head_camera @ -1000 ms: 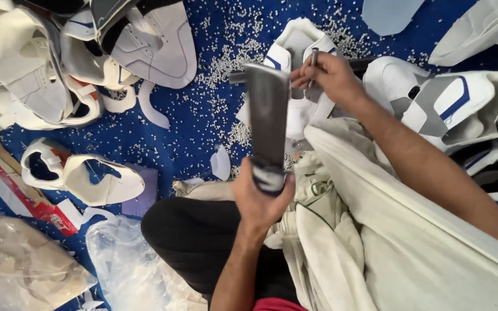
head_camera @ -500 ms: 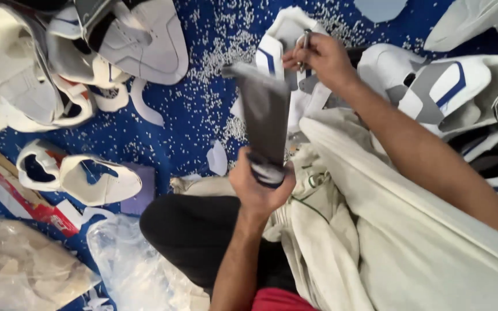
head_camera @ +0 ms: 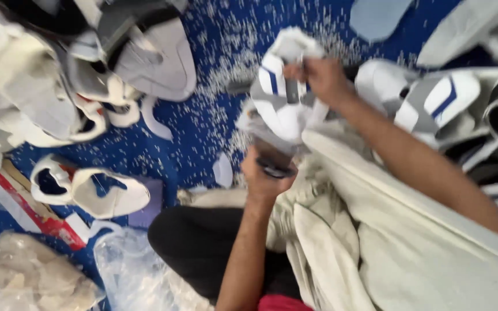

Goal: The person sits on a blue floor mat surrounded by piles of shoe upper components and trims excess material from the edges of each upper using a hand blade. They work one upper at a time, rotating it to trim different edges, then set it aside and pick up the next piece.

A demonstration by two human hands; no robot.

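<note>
- Grip, left hand (head_camera: 265, 183): your fingers are clenched round the lower end of a dark flat tool (head_camera: 272, 156), held upright above your lap; keep that hold low and firm so the upper end stays free for the work.
- Right hand (head_camera: 321, 78): your fingers pinch the white shoe upper with blue stripes (head_camera: 280, 95) against the top of the tool; the blur hides whether a small implement also sits between them, so that cannot be told.
- Position of the piece: the upper sits over the far end of the tool, in the air above the blue floor (head_camera: 203, 135), just beyond the cream cloth (head_camera: 387, 247) draped across your lap.
- Advice, as a judgement: seat the upper squarely on the tool before pressing, and work with the right hand alone while the left only steadies.
- Surroundings: finished or waiting uppers lie in a pile at far left (head_camera: 59, 86) and another at right (head_camera: 433, 98); white scraps (head_camera: 226, 69) litter the floor, so keep the piece raised and clean.
- Nearby: one loose upper (head_camera: 87, 190) and clear plastic bags (head_camera: 128, 270) lie by your left knee, well apart from the hands.
</note>
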